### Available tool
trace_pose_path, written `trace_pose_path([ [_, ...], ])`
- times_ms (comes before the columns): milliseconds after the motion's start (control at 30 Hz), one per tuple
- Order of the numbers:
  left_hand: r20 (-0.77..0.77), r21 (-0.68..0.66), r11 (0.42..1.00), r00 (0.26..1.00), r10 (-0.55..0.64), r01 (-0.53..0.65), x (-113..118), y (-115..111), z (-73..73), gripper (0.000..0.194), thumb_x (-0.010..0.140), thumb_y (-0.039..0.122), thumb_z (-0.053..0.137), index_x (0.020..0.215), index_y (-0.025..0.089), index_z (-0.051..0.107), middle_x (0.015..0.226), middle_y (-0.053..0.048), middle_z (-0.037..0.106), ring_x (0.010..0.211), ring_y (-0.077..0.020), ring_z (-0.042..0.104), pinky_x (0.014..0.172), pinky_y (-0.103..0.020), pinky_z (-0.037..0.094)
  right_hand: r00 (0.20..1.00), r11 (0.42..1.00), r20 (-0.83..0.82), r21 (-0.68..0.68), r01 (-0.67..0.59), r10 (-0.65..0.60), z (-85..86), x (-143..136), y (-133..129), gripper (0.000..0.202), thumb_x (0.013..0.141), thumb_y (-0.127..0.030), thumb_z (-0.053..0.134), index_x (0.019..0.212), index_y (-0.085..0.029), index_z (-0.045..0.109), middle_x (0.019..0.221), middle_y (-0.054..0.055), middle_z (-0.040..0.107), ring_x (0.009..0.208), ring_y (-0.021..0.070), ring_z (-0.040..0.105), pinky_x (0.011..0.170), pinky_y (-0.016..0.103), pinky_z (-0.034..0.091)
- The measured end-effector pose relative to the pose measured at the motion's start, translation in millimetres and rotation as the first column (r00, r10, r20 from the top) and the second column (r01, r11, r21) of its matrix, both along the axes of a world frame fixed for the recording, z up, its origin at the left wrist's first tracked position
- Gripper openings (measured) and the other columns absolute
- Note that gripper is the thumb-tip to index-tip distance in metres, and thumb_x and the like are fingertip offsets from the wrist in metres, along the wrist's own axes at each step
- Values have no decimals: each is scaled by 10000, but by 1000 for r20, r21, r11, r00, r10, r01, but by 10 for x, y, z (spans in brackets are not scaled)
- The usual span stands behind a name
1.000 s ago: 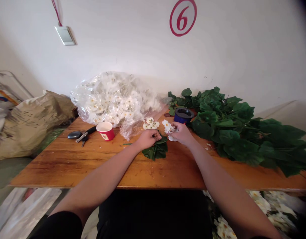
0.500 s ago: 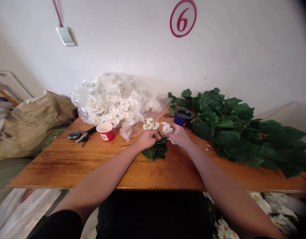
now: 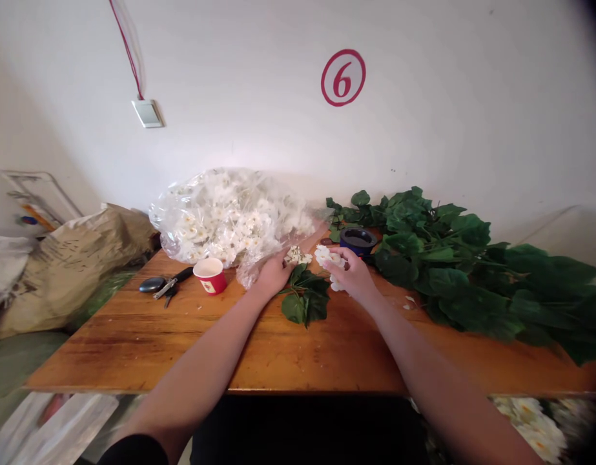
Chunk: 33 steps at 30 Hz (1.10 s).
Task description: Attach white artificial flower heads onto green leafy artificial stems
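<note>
Near the middle of the wooden table [image 3: 181,342], my left hand [image 3: 274,271] is closed at the left edge of a small white flower cluster [image 3: 299,256]. Green leaves [image 3: 305,298] lie on the wood just right of and below that hand. My right hand [image 3: 352,274] is closed on white flowers [image 3: 328,256], which show between and left of its fingers. Behind the right hand stands a dark blue round pot [image 3: 358,240] with a black rim. A clear plastic bag of white flowers [image 3: 230,216] lies behind the left hand.
A red and white paper cup [image 3: 210,278] stands left of my left arm, with keys and a dark oval object [image 3: 152,285] beyond it. Long leafy green stems [image 3: 443,271] cover the table's right side. Brown sacks [image 3: 70,265] are at the left.
My left hand has moved off the green leaves to the white flower cluster. The leaves now lie spread on the table. The view has tilted up slightly.
</note>
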<state>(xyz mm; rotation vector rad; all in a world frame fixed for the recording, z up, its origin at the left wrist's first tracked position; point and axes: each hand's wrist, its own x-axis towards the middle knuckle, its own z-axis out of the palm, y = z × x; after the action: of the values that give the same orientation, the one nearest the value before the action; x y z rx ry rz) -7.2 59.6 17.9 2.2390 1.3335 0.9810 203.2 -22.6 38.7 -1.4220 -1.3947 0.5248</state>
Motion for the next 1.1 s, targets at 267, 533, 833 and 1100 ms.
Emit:
trace_pose_path([
  [267,23,58,998,1000,3,-4,-9,18,45,266,898,345,512,802,160,678,760,-52,659,717,-168,577,687,-257,407,982,989,142,103,109,-123,-21,41,-4,456,788,-562,588,1059,-197,630,1052,88,641,760,186,600,733,349,502],
  [533,598,-30,998,801,-28,57,39,-260,346,345,850,482,581,910,157,680,677,7,602,579,-97,487,552,-207,395,968,877,65,442,189,-241,114,45,-147,362,827,-449,589,1104,-215,585,1115,91,499,675,128,515,608,311,488],
  [833,771,-96,916,611,-180,391,190,-671,522,364,776,457,692,957,143,674,483,38,544,384,-75,446,406,-202,350,921,845,-81,434,-312,382,135,-169,-269,761,795,-478,653,1437,-350,265,1414,112,399,964,202,616,722,331,544],
  [1100,781,-237,684,554,-288,690,188,-709,509,332,711,331,658,962,115,645,637,-49,654,536,-166,614,537,-293,501,986,850,123,502,-162,115,192,-134,-294,264,845,-349,627,1094,-263,631,1166,90,617,1076,239,599,916,378,498],
])
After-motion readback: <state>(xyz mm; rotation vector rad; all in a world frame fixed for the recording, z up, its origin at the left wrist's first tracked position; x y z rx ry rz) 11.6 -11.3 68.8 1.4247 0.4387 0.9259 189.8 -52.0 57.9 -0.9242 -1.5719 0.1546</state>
